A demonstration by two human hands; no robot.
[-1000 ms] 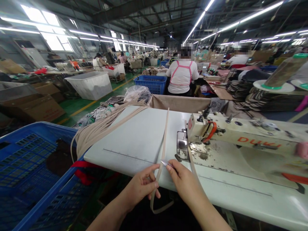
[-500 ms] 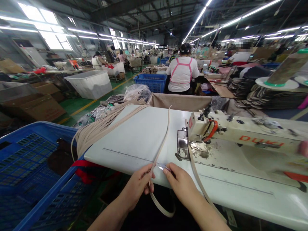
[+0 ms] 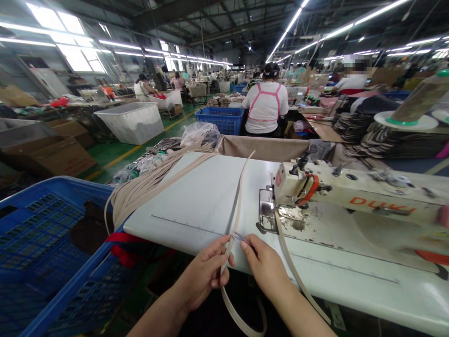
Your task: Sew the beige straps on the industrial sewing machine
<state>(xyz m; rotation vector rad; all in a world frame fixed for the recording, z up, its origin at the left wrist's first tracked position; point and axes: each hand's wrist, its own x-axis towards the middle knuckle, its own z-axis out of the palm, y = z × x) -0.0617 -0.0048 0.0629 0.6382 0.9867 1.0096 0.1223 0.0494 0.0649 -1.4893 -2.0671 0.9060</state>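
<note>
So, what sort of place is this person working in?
Probably a sewing factory. A sewing machine stands on the white table, a bundle of beige straps lies across its corner, and other workers sit at benches beyond. The left hand pinches one strap, the right hand a metal tool.

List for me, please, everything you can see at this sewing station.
white sewing table: one, white, straight ahead
cream sewing machine: one, cream with orange lettering, table's right
beige flat strap: one, beige, up the table, looping below its edge
small silvery metal tool: one, silver, against that strap
bundle of beige straps: one, beige, table's left corner
second beige strap: one, beige, from the machine over the front edge
blue plastic crate: one, blue, lower left
white plastic tub: one, white, floor, far left
person in white top: one, pink straps, beyond the table
left hand: one, fingers pinching the strap
right hand: one, fingers holding the tool
</note>
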